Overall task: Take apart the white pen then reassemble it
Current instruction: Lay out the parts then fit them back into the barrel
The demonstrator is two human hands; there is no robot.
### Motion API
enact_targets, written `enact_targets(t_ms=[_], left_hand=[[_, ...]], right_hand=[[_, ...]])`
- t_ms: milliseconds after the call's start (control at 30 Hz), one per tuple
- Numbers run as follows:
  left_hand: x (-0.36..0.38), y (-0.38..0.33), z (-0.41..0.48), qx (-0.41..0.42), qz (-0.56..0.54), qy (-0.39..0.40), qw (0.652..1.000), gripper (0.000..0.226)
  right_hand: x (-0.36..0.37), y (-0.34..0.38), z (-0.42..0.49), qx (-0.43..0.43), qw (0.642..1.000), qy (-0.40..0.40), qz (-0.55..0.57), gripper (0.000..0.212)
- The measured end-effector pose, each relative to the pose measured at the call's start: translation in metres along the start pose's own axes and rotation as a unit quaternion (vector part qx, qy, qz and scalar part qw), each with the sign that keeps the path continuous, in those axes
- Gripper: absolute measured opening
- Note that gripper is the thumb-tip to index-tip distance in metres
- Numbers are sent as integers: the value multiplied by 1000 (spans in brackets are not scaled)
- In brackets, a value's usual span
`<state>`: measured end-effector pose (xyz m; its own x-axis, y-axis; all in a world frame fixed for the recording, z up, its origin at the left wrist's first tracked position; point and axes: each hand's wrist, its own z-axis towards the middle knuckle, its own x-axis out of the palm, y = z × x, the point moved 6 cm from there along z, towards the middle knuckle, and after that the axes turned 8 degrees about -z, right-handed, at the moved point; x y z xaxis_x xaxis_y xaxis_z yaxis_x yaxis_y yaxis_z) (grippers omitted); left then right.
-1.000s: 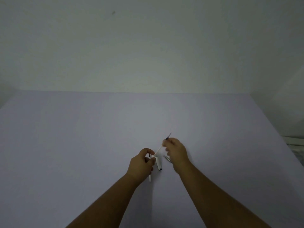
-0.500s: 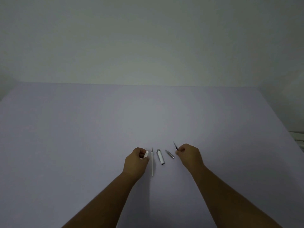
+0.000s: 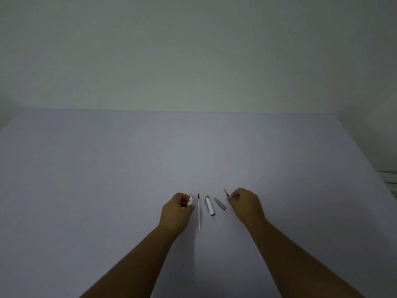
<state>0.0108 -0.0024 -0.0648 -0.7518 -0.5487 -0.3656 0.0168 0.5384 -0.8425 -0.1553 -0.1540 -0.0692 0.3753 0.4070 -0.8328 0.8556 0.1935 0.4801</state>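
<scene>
1. Counter (image 3: 107,168): pale lilac surface, dim light; a plain wall (image 3: 193,50) stands behind it.
2. The white pen lies in pieces, in a loose row near the front middle of the counter, between the two hands.
3. Left hand (image 3: 176,211): curled closed, knuckles up; fingers pinch a short white barrel piece (image 3: 190,201), whose end shows at the fingertips; hand sits low at the counter, contact cannot be judged.
4. Refill (image 3: 199,212): long thin white tube with a dark tip pointing away from the person; flat on the counter, just right of the left hand, apparently not touching it.
5. Cap section (image 3: 209,205): white with silver ends and a clip; lies just right of the refill, tilted slightly, apart from it.
6. Silver cone tip (image 3: 219,203): small tapered metal piece; lies right of the cap section, angled, near but separate.
7. Right hand (image 3: 246,204): loosely fisted; thumb and forefinger pinch a thin dark pointed piece (image 3: 225,192), which sticks up and to the left from the fingertips; too small to identify further.
</scene>
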Motion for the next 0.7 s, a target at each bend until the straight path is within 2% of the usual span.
enact_targets(t_ms=[67, 167, 300, 433, 567, 700], left_hand=[[-2, 1, 0, -1, 0, -3, 1000, 8], [-6, 2, 0, 3, 11, -13, 1000, 10], [-17, 1, 2, 14, 18, -25, 999, 11], [-27, 7, 2, 8, 16, -24, 1000, 10], [-34, 15, 0, 0, 20, -21, 1000, 8], [-37, 18, -3, -3, 34, -5, 999, 8]], right_hand=[[-2, 10, -3, -20, 1000, -18, 7, 16], [15, 36, -10, -79, 996, 25, -29, 20], [49, 75, -24, -151, 966, 81, -192, 28], [72, 87, -31, -138, 938, 106, -301, 19], [79, 86, -35, -79, 953, 109, -272, 26], [64, 91, -35, -25, 990, 79, -118, 26]])
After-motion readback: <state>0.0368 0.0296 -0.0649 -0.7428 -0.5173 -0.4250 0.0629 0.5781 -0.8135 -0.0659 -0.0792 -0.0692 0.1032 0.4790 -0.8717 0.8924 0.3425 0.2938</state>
